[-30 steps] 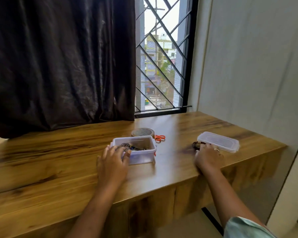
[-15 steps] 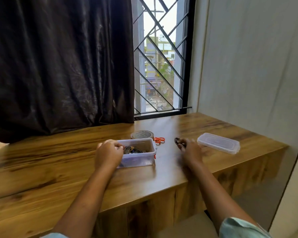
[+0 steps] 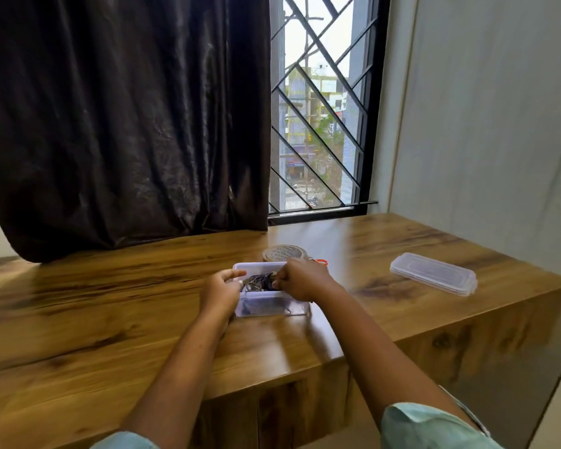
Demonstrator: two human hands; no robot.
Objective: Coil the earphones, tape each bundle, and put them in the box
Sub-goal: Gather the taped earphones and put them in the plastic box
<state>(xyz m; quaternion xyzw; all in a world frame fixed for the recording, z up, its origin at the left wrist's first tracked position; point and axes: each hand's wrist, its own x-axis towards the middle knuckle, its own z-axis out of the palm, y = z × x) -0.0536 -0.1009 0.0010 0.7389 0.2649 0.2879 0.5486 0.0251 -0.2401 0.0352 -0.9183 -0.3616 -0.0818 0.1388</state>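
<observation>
The left hand (image 3: 222,291) gripped the 9 o'clock end of the clear plastic box (image 3: 272,307), its thumb hooked over the rim and its fingers wrapped round the short wall. The right hand (image 3: 302,281) hung over the box's open top with its fingers curled downward. Their tips met a dark tangle of earphones (image 3: 256,283) and appeared to pinch it, though blur left the exact hold uncertain.

The earphones lay inside the box, toward its 9 o'clock half. That put them between the two hands and directly under the right fingertips. The box rested on the wooden table (image 3: 110,303) with its long axis running from 9 to 3 o'clock, square to the person.

The bundle was judged to be at the point of being let go, so the drop was straight down and needed no further reach. The left hand looked placed to steady the light container.

A tape roll (image 3: 280,253) sat just beyond the box at 12 o'clock. The orange handles of scissors (image 3: 321,261) showed at 1 o'clock, partly hidden by the right hand. The box's lid (image 3: 434,273) lay flat at 3 o'clock, well apart, with the right hand nearer to it. A dark curtain (image 3: 127,124) and a window grille (image 3: 318,108) stood behind.
</observation>
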